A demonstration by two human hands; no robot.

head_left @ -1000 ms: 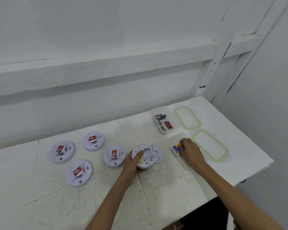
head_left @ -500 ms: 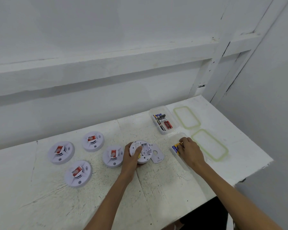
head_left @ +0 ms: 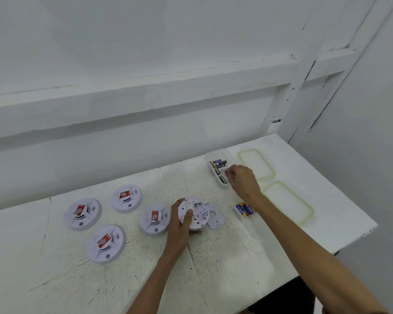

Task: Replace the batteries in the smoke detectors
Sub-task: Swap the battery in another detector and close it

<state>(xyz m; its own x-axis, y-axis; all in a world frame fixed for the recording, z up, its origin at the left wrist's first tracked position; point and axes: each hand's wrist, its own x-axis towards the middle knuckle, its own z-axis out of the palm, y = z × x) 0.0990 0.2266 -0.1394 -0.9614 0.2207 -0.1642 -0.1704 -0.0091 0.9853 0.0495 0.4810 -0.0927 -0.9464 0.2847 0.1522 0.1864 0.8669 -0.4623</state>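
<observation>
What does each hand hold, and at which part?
The left hand grips the opened smoke detector by its left rim. The right hand is over the far battery box; a hold cannot be told.

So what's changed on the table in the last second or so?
The right hand left the blue-and-yellow batteries and moved away from the person to the far tub of mixed batteries. I cannot tell whether its fingers hold anything. The left hand still grips the open detector. The cover plate and the four other detectors lie as before.
</observation>
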